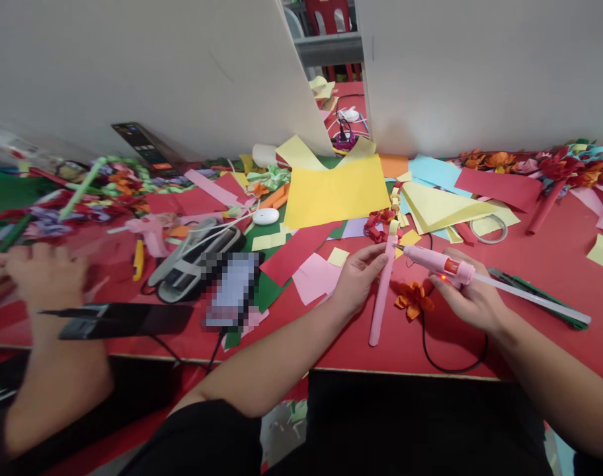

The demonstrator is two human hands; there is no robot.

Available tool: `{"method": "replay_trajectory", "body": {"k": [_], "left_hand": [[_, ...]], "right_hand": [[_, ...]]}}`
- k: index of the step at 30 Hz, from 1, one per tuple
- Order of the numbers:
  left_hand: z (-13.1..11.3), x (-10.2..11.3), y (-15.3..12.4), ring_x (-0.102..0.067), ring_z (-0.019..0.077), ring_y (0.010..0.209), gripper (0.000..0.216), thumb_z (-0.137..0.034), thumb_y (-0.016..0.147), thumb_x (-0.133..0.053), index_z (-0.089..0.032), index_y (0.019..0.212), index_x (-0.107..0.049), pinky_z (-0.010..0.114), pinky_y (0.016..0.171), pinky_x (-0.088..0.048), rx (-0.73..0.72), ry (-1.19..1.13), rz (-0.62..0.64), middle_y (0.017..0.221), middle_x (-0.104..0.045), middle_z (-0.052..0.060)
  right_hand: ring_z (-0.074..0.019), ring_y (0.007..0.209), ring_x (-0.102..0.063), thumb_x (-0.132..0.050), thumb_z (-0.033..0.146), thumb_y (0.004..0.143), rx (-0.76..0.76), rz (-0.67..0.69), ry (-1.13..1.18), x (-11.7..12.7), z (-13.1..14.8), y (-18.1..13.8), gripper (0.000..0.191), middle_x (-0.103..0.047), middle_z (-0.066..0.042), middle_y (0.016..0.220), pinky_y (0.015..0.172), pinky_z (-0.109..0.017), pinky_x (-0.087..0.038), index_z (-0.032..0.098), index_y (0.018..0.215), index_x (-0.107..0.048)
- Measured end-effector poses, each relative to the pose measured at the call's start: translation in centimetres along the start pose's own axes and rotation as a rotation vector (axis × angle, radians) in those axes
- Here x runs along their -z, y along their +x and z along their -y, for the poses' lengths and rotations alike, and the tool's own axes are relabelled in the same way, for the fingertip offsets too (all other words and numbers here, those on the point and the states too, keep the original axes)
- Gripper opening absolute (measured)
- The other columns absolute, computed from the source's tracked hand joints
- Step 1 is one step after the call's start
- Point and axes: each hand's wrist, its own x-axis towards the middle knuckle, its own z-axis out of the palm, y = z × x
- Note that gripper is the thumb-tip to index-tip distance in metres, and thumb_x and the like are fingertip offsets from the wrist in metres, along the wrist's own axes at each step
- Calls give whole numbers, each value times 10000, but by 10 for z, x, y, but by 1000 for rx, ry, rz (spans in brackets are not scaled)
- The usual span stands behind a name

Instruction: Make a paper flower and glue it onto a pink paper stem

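My left hand (357, 274) is closed on a pink rolled paper stick (381, 301), pinching it near its upper end, where a folded yellow paper piece (393, 227) sits. My right hand (467, 291) grips a pink hot glue gun (438, 262) with a red light on; its nozzle points left and almost touches the top of the stick. A clear glue stick (534, 299) juts out of the gun's back to the right. A black cord (445, 360) runs from the gun. An orange paper flower (413, 297) lies on the red table (544, 330) between my hands.
Sheets of yellow (336, 188), red, pink and blue paper litter the table. A tape roll (490, 228), a phone (232, 291), a white round device (266, 216) and paper flowers (559, 165) lie about. Another person's hands (34, 277) work at the left. White partition boards (182, 73) stand behind.
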Motion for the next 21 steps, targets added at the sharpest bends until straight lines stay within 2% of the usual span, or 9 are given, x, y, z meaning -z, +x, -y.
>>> {"method": "replay_trajectory", "body": {"k": [6,11,14,21], "left_hand": [[-1,1,-1,-762,191,897,602,-610,780,-1011,-235,1236,-891,281,745,-599,30,6,-12,1184,-873,96],[-1,1,0,-698,141,773,649,-644,758,-1015,-238,1249,-893,256,665,-574,45,1,-19,1028,-851,54],[-1,1,0,-683,133,746,663,-658,758,-1011,-237,1256,-893,258,662,-575,53,-1,-15,959,-831,40],[-1,2,-1,-725,158,822,612,-649,799,-987,-253,1258,-899,276,751,-594,12,30,-12,989,-858,58]], "right_hand": [[-158,585,-447,-687,399,1041,-24,-3,0,0,2,0,340,-514,1,709,547,-347,-324,257,800,-494],[-159,580,-439,-691,393,1045,-24,3,16,0,1,0,342,-506,-4,709,546,-354,-324,256,804,-492],[-164,588,-450,-683,398,1051,-26,4,11,0,0,-1,332,-514,-3,712,549,-351,-332,256,812,-501],[-174,602,-489,-701,497,1056,-58,9,26,2,0,1,355,-561,-15,724,563,-347,-375,252,830,-579]]}}
